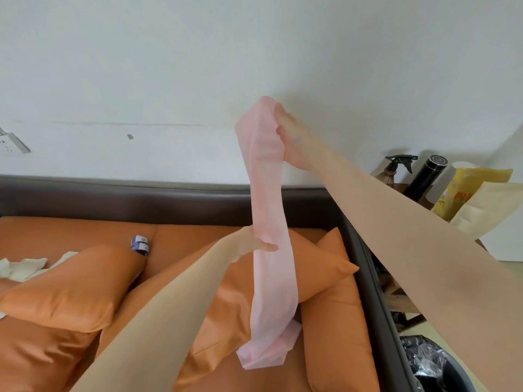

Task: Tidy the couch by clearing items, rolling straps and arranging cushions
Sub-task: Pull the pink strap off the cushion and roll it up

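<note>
A long pale pink strap (273, 273) hangs down in front of the wall, its lower end lying on an orange cushion (319, 267) of the couch (198, 230). My right hand (291, 142) is raised high and grips the strap's top end. My left hand (252, 244) pinches the strap lower down, about halfway along. Another orange cushion (73, 287) lies on the seat to the left. A small rolled purple-and-white strap (140, 244) sits on the seat near the dark backrest.
White cloth (25, 267) lies at the couch's left edge. To the right stand a side table with a spray bottle (396, 168), a black flask (424, 179) and paper bags (475, 199). A lined bin (430, 363) stands at the lower right.
</note>
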